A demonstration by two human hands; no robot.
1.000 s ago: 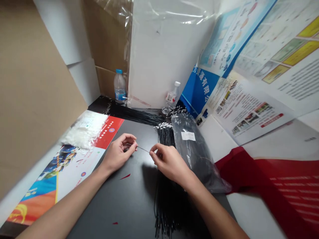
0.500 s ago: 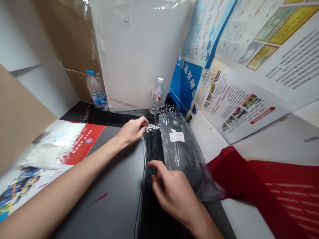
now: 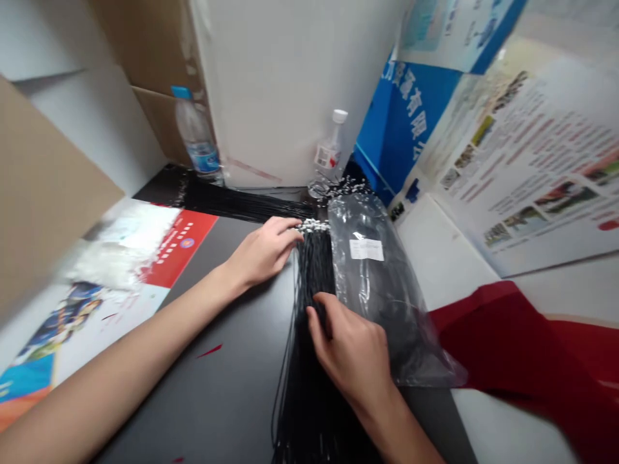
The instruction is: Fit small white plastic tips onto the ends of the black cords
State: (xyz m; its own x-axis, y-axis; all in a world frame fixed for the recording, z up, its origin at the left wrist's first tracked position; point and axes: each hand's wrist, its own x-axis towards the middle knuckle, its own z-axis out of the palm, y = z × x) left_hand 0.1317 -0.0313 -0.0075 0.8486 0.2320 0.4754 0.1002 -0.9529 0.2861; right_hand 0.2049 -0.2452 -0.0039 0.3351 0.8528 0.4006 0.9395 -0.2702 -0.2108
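Observation:
A thick bundle of thin black cords [image 3: 312,283] with small white tips lies lengthwise on the dark table top [image 3: 232,386]. My left hand [image 3: 265,249] reaches to the white-tipped far end of the bundle, fingers curled and touching the tips. My right hand [image 3: 352,351] rests palm down on the middle of the bundle, fingers bent and pressing into the cords. Whether either hand grips a single cord is hidden. A clear plastic bag [image 3: 382,290] with a white label, filled with more black cords, lies just right of the bundle.
Two water bottles [image 3: 196,138] [image 3: 329,154] stand at the back by a white board [image 3: 285,84]. More black cords [image 3: 236,205] lie crosswise at the back. White plastic bags [image 3: 120,245] rest on a printed poster at left. Red cloth [image 3: 532,361] lies at right; cardboard [image 3: 43,187] leans at left.
A second ago both hands held one thin cord stretched between them. The left hand then reached to the bundle's tipped end; the right dropped onto the bundle. The view shifted closer.

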